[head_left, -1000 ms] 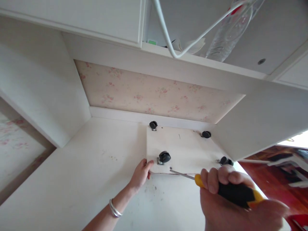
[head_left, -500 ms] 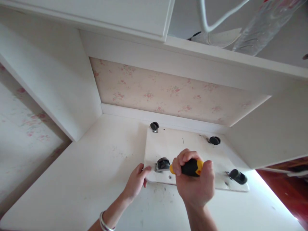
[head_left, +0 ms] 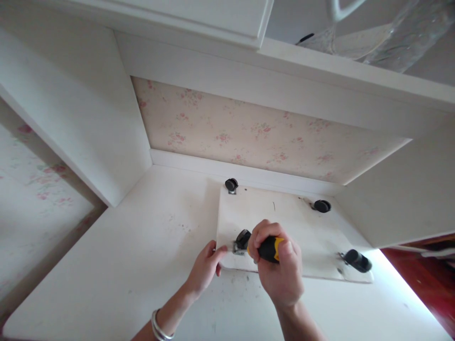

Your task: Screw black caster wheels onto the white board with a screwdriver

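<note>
My right hand (head_left: 279, 265) is wrapped round the black and yellow handle of a screwdriver (head_left: 269, 249). The tool points left toward the base of the near-left caster wheel (head_left: 243, 239); its tip is hidden behind the hand and wheel. With thumb on top and fingers beneath, my left hand (head_left: 206, 265) grips the near-left edge of a white board (head_left: 284, 215). Black casters stand at the board's other corners: far left (head_left: 232, 184), far right (head_left: 322, 206) and near right (head_left: 357, 260).
The board lies on a white desktop (head_left: 159, 227), with a scuffed patch left of it. White panels (head_left: 85, 104) flank the desk, and floral wallpaper (head_left: 259, 130) lies behind. Overhead, a shelf (head_left: 348, 66) holds clear plastic (head_left: 412, 38) and a white cord or tube (head_left: 346, 9).
My right hand has moved slightly left and the screwdriver handle is tilted more downward to the right. My left hand keeps its hold on the board. The view has shifted a little.
</note>
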The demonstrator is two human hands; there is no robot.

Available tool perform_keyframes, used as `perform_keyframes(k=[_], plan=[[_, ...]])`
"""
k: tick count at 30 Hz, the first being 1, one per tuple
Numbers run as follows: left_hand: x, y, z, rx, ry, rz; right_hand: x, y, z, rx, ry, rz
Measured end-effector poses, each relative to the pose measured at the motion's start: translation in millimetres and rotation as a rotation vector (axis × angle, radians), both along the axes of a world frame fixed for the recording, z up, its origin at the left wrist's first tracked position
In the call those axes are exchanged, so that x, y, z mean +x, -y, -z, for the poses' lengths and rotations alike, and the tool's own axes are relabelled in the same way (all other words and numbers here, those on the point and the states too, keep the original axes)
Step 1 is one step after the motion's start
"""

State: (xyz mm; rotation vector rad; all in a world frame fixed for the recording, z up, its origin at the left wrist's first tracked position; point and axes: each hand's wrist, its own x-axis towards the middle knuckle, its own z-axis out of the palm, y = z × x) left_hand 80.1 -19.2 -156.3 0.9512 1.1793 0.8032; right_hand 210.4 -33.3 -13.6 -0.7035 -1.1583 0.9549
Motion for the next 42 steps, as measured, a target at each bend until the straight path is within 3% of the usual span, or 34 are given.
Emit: perform_keyframes(k=[17,25,29,33,36,39,42], plan=[[-2.7,-0.9,-9.5,-0.022,0.018,0.051,-8.6,-3.9,-6.7,-0.016,-0.009,0.005],[-2.5,-0.4,-7.8,-0.024,0.039,0.038,-9.6,2.6,-2.5,-0.01,0.115,-0.034],[-2.9,-0.3,-9.9,-0.011,0.043,0.033,-13.4,9.7,-2.0,0.003,0.28,-0.085],[-4.4,0.4,-12.5,0.007,0.035,0.046,-14.4,7.2,-12.7,-0.034,0.43,-0.103],[-5.9,1.7,-11.7,-0.005,0.025,0.057,-9.2,-3.9,-27.5,-0.034,0.69,0.072],[-7.5,3.4,-8.5,-0.024,0.017,0.059,-1.4,-16.2,-43.4,-0.008,1.117,0.309],[-8.0,4.8,-5.3,-0.037,0.017,0.05,4.8,-24.1,-58.6,-0.094,1.481,0.395]])
